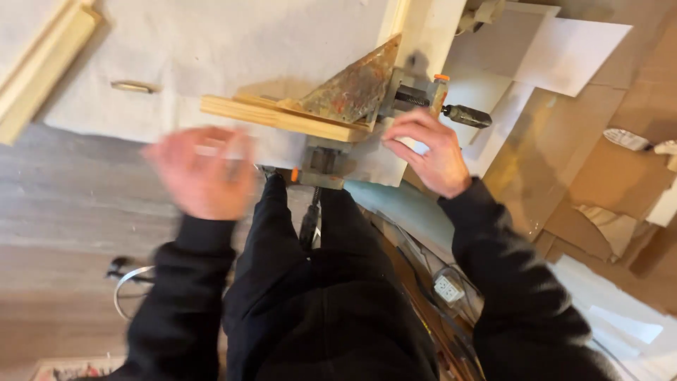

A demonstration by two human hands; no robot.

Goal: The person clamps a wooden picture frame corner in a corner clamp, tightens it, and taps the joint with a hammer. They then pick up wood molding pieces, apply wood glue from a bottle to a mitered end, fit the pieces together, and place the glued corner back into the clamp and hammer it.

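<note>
While my left hand (201,173) hangs blurred and spread, gripping nothing, at the bench's (106,77) near edge, my right hand (430,152) pinches the clamp (395,99) screw at its corner; I should turn gently, so the wood strip (282,116) stays square.

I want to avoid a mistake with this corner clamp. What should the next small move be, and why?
Probably steady the wooden strip with the left hand, which is blurred and apart from it. The right hand already rests by the clamp screw, so the strip may shift in the corner clamp otherwise.
</note>
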